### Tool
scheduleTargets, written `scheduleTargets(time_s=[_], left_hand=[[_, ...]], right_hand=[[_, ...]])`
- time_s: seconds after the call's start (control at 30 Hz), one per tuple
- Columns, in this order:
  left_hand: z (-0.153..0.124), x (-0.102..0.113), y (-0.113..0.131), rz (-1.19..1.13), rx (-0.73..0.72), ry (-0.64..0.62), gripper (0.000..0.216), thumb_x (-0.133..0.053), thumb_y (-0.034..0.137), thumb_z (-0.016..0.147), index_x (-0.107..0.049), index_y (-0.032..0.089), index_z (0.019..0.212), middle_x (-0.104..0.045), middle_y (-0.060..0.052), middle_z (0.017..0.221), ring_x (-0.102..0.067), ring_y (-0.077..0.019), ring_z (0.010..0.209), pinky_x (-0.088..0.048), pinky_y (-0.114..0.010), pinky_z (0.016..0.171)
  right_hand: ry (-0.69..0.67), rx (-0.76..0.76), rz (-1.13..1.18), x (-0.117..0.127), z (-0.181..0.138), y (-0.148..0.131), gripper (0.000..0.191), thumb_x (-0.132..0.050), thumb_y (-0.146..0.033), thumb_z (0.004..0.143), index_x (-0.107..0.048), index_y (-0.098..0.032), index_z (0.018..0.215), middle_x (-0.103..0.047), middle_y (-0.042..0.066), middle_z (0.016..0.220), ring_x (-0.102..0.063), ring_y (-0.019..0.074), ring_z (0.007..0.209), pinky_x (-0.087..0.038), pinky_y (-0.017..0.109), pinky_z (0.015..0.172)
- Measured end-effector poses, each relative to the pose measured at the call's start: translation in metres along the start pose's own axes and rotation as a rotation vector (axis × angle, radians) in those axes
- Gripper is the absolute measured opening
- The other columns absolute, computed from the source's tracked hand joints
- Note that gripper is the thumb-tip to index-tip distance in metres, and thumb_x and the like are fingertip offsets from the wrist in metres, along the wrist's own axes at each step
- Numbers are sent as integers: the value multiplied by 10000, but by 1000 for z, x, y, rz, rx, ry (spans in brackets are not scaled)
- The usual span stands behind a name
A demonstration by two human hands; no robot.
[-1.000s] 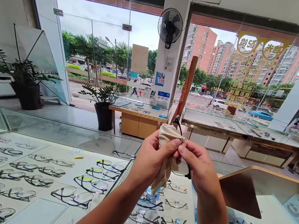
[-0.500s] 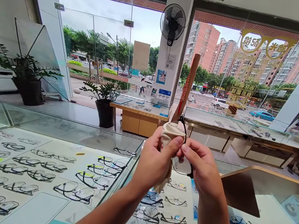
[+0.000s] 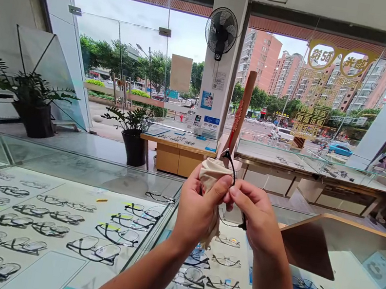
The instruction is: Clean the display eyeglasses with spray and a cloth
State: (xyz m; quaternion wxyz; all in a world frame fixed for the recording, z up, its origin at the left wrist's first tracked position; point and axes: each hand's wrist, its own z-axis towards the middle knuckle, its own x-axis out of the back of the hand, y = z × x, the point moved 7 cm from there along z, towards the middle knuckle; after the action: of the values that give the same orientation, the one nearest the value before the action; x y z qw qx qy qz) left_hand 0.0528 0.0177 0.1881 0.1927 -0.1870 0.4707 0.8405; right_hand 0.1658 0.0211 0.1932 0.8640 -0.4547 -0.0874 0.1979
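A pair of dark-framed eyeglasses [image 3: 231, 217] is held up in front of me between both hands, one clear lens showing below the fingers. My left hand [image 3: 197, 212] is closed round a cream cloth [image 3: 213, 169], which is bunched over one side of the glasses, its thumb pressed down on top. The cloth's lower end hangs under that hand. With thumb and fingers pinched together, my right hand [image 3: 258, 213] grips the frame near its middle. The far lens is hidden by cloth and fingers.
Glass display cases with rows of eyeglasses [image 3: 94, 249] lie below my arms. A tilted wooden-edged panel [image 3: 308, 252] stands at right. Beyond are a wooden-fronted counter [image 3: 179, 160], potted plants [image 3: 136, 142], a wall fan [image 3: 221, 33] and a tall wooden post [image 3: 242, 108].
Both hands, with the glasses and cloth, have shifted slightly left in view. Their grip looks the same; the view itself has moved a little.
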Motion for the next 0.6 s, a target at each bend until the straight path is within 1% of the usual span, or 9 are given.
scheduleTargets(time_s=[0.2, 0.33, 0.4, 0.5, 0.6], left_hand=[[1, 3, -1, 34, 30, 28, 565, -908, 441, 802, -524, 218, 1151, -669, 56, 758, -588, -85, 542, -504, -198, 526], [0, 3, 0, 48, 21, 36, 640, -905, 448, 806, -495, 233, 1248, -659, 65, 747, -605, -106, 556, -525, -219, 546], [0, 0, 0, 52, 21, 9, 573, -889, 454, 822, -528, 229, 1206, -636, 67, 725, -596, -108, 567, -528, -221, 549], [0, -2, 3, 61, 10, -24, 407, -859, 456, 850, -597, 208, 1038, -600, 61, 701, -558, -92, 563, -509, -204, 530], [1, -1, 5, 88, -9, -33, 342, -856, 440, 851, -640, 192, 944, -592, 51, 684, -552, -88, 558, -496, -197, 522]], right_hand=[[11, -6, 1, 0, 0, 1, 333, -693, -453, 989, -685, -218, 755, -602, 10, 758, -490, 167, 732, -407, 301, 705], [16, -5, 8, 0, 0, 2, 328, -701, -452, 984, -689, -217, 755, -603, 9, 758, -490, 167, 735, -407, 299, 708], [21, -2, 18, 0, 0, 2, 322, -707, -442, 983, -690, -218, 753, -606, 7, 765, -490, 164, 741, -408, 295, 716], [14, -3, 30, 0, 0, 2, 312, -711, -432, 985, -692, -221, 755, -615, 5, 770, -500, 162, 746, -415, 292, 729], [6, -8, 10, 0, 0, 2, 314, -707, -445, 984, -702, -225, 760, -625, 8, 765, -510, 169, 743, -424, 299, 730]])
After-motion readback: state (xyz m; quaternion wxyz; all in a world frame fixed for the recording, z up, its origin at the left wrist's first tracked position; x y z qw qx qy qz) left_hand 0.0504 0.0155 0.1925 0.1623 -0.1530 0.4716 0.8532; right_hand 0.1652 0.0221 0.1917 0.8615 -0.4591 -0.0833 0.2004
